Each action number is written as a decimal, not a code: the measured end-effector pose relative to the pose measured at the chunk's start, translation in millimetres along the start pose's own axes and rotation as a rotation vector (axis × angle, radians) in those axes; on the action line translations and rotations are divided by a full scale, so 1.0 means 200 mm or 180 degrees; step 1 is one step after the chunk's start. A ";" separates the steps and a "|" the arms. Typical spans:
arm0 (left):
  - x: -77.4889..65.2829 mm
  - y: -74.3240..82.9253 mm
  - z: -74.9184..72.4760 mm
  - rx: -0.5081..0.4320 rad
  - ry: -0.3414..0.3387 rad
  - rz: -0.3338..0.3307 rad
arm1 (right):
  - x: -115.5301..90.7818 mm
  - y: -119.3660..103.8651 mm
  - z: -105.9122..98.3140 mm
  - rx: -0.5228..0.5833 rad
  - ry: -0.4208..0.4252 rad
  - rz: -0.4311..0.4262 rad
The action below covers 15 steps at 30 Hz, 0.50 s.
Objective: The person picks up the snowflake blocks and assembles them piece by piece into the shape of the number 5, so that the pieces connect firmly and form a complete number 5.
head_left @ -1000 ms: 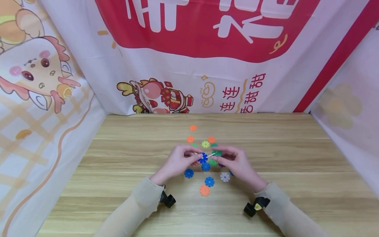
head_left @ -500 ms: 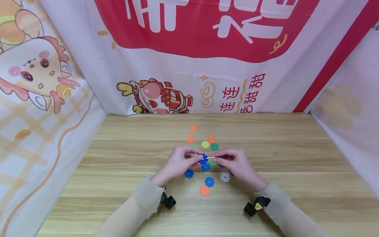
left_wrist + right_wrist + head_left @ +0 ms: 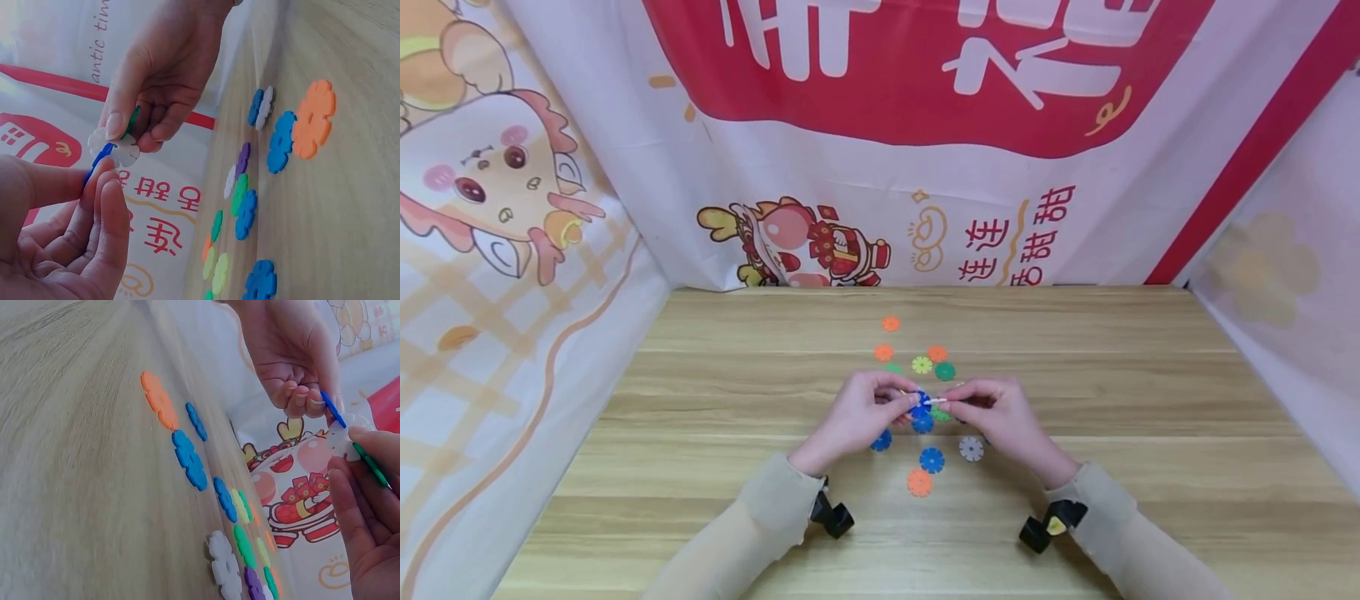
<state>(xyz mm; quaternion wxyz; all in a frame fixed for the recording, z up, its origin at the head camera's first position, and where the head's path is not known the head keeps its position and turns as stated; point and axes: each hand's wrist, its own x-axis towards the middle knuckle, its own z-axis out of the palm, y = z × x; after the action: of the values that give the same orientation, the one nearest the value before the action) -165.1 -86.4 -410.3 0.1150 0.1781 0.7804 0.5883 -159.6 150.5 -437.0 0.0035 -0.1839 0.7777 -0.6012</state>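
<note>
Over the middle of the table, my left hand (image 3: pixel 867 408) pinches a blue notched plastic disc (image 3: pixel 920 406) between thumb and fingers. My right hand (image 3: pixel 997 414) holds a white notched disc (image 3: pixel 128 154) by its edge, seen nearly edge-on in the head view. A green disc (image 3: pixel 370 464) stands crosswise at the white one, among the right fingers. At the white disc's opposite side, the blue disc meets its rim, also crosswise, as both wrist views show. Fingertips cover parts of all three.
Loose discs lie flat under and around the hands: an orange one (image 3: pixel 920 482) and a blue one (image 3: pixel 932 460) nearest the body, a pale grey one (image 3: pixel 971 449) at right. Farther back are yellow (image 3: pixel 922 365), dark green (image 3: pixel 945 372) and orange (image 3: pixel 891 323) discs. A printed cloth (image 3: pixel 850 167) hangs behind the table.
The right hand has turned the white disc from slanted to nearly level, and the green disc has swung out of sight in the head view. The left hand has shifted slightly right.
</note>
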 end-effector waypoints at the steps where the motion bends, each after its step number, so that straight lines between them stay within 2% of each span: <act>1: 0.00 -0.01 0.00 0.0003 -0.0013 -0.0004 | 0.00 0.00 0.00 0.0011 -0.0001 0.0018; 8: 0.00 -0.04 -0.04 -0.0009 -0.0168 0.0003 | 0.01 0.01 0.01 -0.0007 -0.0032 0.0081; 15: -0.01 -0.06 -0.14 0.0514 -0.0318 0.0172 | 0.02 0.02 -0.03 0.0091 0.0050 0.0139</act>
<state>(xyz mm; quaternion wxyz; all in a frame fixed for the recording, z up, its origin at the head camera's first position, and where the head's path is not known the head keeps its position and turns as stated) -175.4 -114.4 -414.5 0.1232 0.2368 0.8135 0.5167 -165.4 155.1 -438.6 0.0131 -0.1621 0.7728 -0.6135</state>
